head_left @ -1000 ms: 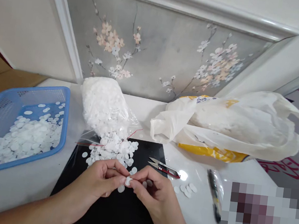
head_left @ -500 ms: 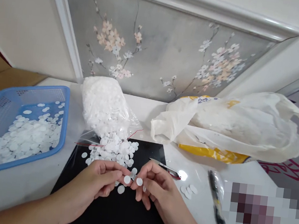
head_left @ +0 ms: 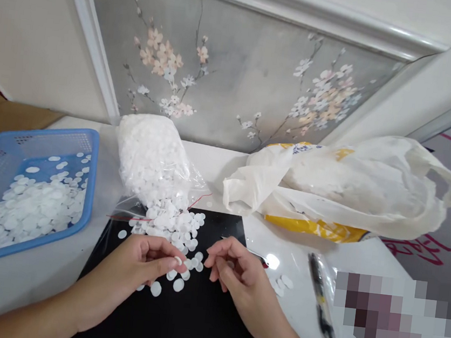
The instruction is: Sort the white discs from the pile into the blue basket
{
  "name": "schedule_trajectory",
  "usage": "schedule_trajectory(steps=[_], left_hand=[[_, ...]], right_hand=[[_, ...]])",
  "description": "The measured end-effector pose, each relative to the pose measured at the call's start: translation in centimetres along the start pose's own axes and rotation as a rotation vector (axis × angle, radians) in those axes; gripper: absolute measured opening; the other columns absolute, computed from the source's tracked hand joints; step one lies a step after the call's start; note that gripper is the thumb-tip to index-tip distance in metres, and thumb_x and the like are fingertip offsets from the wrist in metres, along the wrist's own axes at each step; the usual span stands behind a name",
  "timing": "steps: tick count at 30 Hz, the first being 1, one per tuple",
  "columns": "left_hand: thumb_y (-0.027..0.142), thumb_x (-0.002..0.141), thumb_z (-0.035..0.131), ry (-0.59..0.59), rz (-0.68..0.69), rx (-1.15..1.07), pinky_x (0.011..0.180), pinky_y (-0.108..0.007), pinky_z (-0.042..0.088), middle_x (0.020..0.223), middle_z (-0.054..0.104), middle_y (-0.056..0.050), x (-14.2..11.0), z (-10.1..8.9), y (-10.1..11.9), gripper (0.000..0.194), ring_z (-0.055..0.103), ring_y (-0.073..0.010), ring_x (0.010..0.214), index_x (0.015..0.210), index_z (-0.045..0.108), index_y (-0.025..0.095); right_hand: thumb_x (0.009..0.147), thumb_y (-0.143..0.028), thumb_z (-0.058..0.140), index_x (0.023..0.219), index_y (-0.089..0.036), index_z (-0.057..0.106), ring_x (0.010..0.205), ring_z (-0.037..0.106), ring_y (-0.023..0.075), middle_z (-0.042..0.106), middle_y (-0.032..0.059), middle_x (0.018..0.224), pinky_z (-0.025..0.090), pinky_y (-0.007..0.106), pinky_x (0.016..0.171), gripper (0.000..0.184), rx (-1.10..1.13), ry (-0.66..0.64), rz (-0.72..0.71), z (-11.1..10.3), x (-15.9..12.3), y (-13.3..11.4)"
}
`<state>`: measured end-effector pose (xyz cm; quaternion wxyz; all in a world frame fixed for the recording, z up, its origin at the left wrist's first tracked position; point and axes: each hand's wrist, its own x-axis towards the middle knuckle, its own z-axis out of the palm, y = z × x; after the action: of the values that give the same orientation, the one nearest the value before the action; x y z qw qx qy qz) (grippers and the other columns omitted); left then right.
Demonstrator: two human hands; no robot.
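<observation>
My left hand (head_left: 138, 270) pinches a small white disc (head_left: 178, 261) between thumb and forefinger, low over a black mat (head_left: 191, 325). My right hand (head_left: 236, 273) hovers just to the right with its fingers curled and its thumb against the forefinger; I cannot see what, if anything, they hold. Loose white discs (head_left: 156, 288) lie on the mat under and between the hands. A pile of discs (head_left: 170, 227) spills from a clear plastic bag (head_left: 149, 157) just beyond the fingers.
At the left, a blue basket (head_left: 89, 186) holds many white discs (head_left: 20, 213). A white plastic bag (head_left: 349, 186) lies at the back right. Small snips (head_left: 261, 256) show behind my right hand. A pen (head_left: 321, 304) and a few discs (head_left: 282, 283) lie on the white table.
The hands, joined on one disc a second ago, have pulled apart, each then showing a disc. Now the right hand's disc is out of sight and more loose discs lie on the mat.
</observation>
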<state>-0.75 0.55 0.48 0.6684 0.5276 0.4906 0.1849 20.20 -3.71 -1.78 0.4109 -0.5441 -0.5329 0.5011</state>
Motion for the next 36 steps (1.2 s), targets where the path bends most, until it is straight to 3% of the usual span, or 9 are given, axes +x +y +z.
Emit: schedule_trajectory(steps=[2,6,11,20,25,28,31,33,36], left_hand=[[0.036,0.083,0.064,-0.02,-0.019,-0.058,0.052,-0.023,0.024,0.093,0.071,-0.005,0.0,0.1,0.1,0.022,0.038,-0.0084,0.058,0.089,0.068,0.016],[0.032,0.082,0.063,-0.002,-0.046,-0.108,0.052,-0.023,0.023,0.084,0.07,-0.004,0.0,0.1,0.0,0.017,0.036,-0.0079,0.056,0.086,0.063,0.015],[0.033,0.08,0.063,0.0,-0.041,-0.114,0.054,-0.023,0.026,0.084,0.069,-0.006,-0.1,0.0,-0.2,0.033,0.04,-0.009,0.058,0.106,0.066,0.014],[0.03,0.077,0.055,-0.006,-0.048,-0.114,0.052,-0.025,0.02,0.062,0.056,0.001,-0.1,0.1,-0.4,0.034,0.04,-0.0094,0.055,0.102,0.069,0.011],[0.032,0.078,0.053,-0.028,-0.039,-0.119,0.051,-0.025,0.018,0.058,0.058,0.0,0.0,0.1,-0.1,0.036,0.033,-0.0091,0.051,0.104,0.066,0.011],[0.036,0.082,0.052,-0.044,-0.02,-0.092,0.05,-0.024,0.019,0.064,0.062,-0.003,0.1,0.0,0.2,0.027,0.033,-0.0082,0.05,0.088,0.064,0.012],[0.047,0.086,0.052,-0.016,-0.019,-0.055,0.048,-0.023,0.018,0.061,0.054,0.001,0.1,-0.1,0.3,0.035,0.032,-0.008,0.049,0.071,0.053,0.016],[0.051,0.087,0.052,0.012,0.032,0.049,0.048,-0.023,0.021,0.061,0.047,0.004,0.2,0.0,0.3,0.036,0.034,-0.0091,0.051,0.072,0.051,0.018],[0.04,0.091,0.054,0.059,0.278,0.519,0.058,-0.024,0.029,0.068,0.052,0.002,0.6,0.5,0.0,0.024,0.046,-0.0122,0.061,0.082,0.062,0.02]], right_hand=[[0.095,-0.025,0.043,0.095,-0.019,0.06,0.068,0.054,0.0144,0.059,0.0027,0.081,0.042,0.027,0.061,0.018,-0.202,0.009,-0.077,0.0,0.1,0.3],[0.09,-0.016,0.053,0.098,-0.02,0.066,0.07,0.056,0.017,0.058,0.0038,0.082,0.044,0.029,0.066,0.017,-0.541,-0.017,-0.248,0.7,0.5,1.0],[0.09,-0.012,0.055,0.1,-0.018,0.067,0.07,0.059,0.0175,0.057,0.0054,0.084,0.047,0.029,0.065,0.017,-0.694,-0.053,-0.341,1.2,0.4,1.5],[0.083,-0.01,0.064,0.09,-0.02,0.068,0.068,0.058,0.0154,0.056,0.002,0.079,0.046,0.026,0.062,0.013,-0.62,-0.068,-0.278,1.0,0.3,1.1],[0.081,-0.01,0.065,0.086,-0.021,0.065,0.068,0.056,0.0154,0.055,0.0012,0.079,0.044,0.026,0.063,0.011,-0.587,-0.061,-0.252,1.0,0.3,1.2],[0.081,-0.008,0.063,0.078,-0.02,0.058,0.07,0.054,0.0152,0.055,0.0004,0.078,0.041,0.026,0.064,0.013,-0.525,-0.06,-0.182,0.9,0.1,0.9],[0.089,-0.017,0.056,0.078,-0.02,0.049,0.068,0.052,0.0144,0.057,-0.0009,0.073,0.038,0.026,0.063,0.013,-0.357,-0.056,-0.079,0.5,-0.2,0.5],[0.095,-0.027,0.05,0.083,-0.02,0.048,0.064,0.05,0.0133,0.06,-0.0006,0.073,0.037,0.026,0.061,0.013,-0.192,-0.075,-0.039,0.1,-0.2,0.2],[0.096,-0.04,0.051,0.092,-0.018,0.051,0.056,0.041,0.0104,0.062,0.0012,0.076,0.032,0.024,0.054,0.022,0.047,-0.076,-0.001,-0.3,0.0,0.0]])
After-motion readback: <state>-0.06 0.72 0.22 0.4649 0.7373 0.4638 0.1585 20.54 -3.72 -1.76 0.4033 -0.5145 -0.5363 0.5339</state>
